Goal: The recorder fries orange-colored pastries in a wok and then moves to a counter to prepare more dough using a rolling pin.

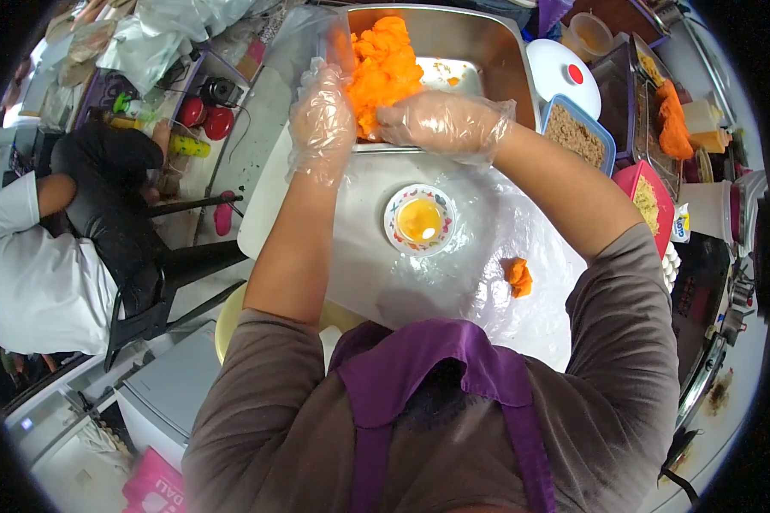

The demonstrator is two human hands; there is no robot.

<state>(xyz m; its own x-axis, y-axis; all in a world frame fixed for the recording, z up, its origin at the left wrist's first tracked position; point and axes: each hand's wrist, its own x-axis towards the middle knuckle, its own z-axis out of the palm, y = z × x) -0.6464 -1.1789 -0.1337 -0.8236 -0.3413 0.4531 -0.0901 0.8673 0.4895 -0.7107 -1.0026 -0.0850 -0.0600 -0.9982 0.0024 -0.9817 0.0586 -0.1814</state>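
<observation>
A mound of bright orange dough fills the left part of a deep stainless steel tray. My left hand, in a clear plastic glove, is at the tray's near left corner, beside a sheet of clear plastic; what its fingers hold is hidden. My right hand, gloved too, reaches over the near rim with its curled fingers on the dough's near edge. Closer to me, a small patterned bowl holds yellow beaten egg. A small orange dough piece lies on the plastic-covered white table.
At right stand a white lid with a red knob, a blue tub of brown crumbly filling, a pink container of shredded yellow food and several eggs. A person in white sits on a black chair at left.
</observation>
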